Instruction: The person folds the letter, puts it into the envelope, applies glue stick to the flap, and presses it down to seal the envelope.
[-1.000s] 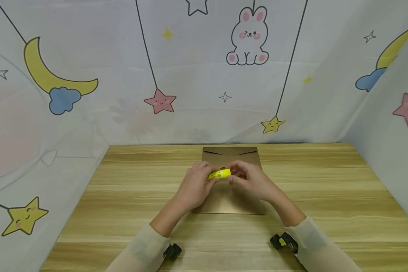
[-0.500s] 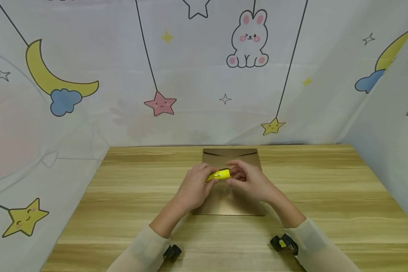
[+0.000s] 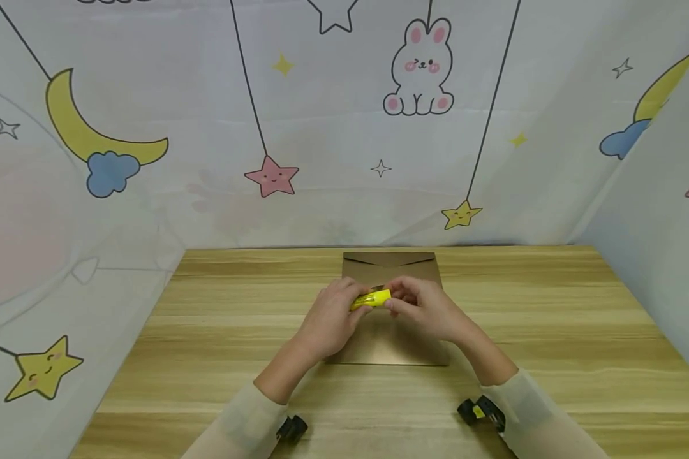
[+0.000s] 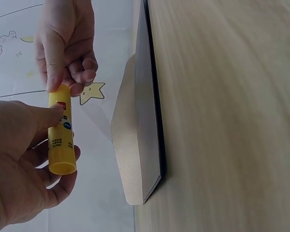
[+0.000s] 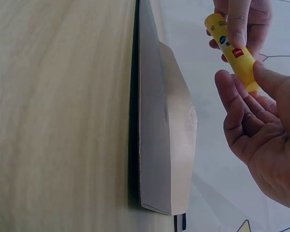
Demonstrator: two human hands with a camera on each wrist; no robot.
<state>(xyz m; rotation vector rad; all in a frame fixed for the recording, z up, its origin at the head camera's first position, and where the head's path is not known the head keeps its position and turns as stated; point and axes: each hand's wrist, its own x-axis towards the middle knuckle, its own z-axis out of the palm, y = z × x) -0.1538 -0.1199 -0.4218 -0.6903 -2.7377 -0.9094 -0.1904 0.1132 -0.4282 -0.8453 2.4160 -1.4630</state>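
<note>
A yellow glue stick (image 3: 371,299) is held above the brown envelope (image 3: 387,347), lying nearly level in the head view. My left hand (image 3: 330,315) grips its barrel, thumb along the near side and fingers behind. At the other end, the thumb and fingers of my right hand (image 3: 425,309) pinch the tip. Printing and a small red label show on the glue stick (image 4: 62,130) in the left wrist view. The right wrist view has the right thumb against the end of the glue stick (image 5: 232,50), with the remaining fingers curled loosely below.
Beneath both hands the envelope lies on a wood-grain table (image 3: 235,306), its flap (image 5: 181,135) partly raised in the right wrist view. A pale curtain (image 3: 333,127) printed with stars, moons and a rabbit stands along the table's back and sides.
The right hand's fingers, spread apart at the glue stick's end half a second ago, have closed in on it. The left hand keeps its grip, and the envelope lies in the same place.
</note>
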